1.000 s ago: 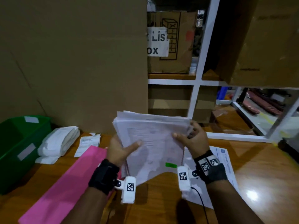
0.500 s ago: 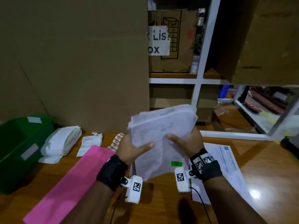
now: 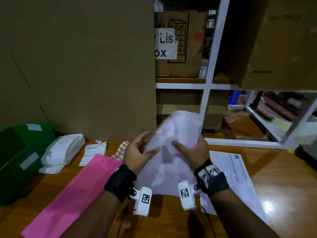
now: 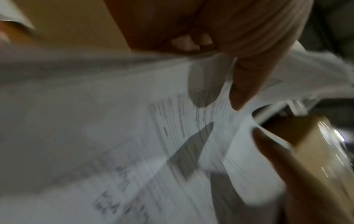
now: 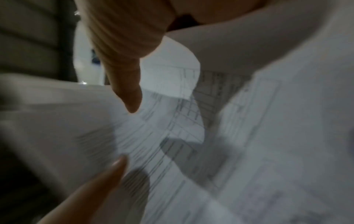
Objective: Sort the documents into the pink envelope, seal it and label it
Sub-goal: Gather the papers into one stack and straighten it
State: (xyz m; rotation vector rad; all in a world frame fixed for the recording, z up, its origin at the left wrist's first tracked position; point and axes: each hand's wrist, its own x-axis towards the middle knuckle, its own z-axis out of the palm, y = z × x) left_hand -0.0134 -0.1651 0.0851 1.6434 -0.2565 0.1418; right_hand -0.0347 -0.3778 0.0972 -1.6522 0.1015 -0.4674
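A blurred stack of white printed documents (image 3: 173, 152) stands on end above the wooden table (image 3: 283, 169), held between both hands. My left hand (image 3: 137, 152) grips its left edge, thumb on the front sheet. My right hand (image 3: 190, 150) grips the right edge, thumb across the front. The left wrist view shows the printed sheets (image 4: 134, 136) close up under the thumb; the right wrist view shows the same sheets (image 5: 229, 136). The pink envelope (image 3: 73, 194) lies flat on the table, left of my left forearm.
A green bin (image 3: 15, 157) stands at the far left, with folded white papers (image 3: 63, 150), a slip (image 3: 93, 152) and a strip of labels (image 3: 121, 150) beside it. A printed sheet (image 3: 238, 177) lies under my right wrist. A big cardboard box (image 3: 77, 66) and white shelving (image 3: 211, 74) rise behind.
The stack has turned from wide to upright and shifted right. Both hands have drawn closer together on it, and the sheets are now blurred with motion.
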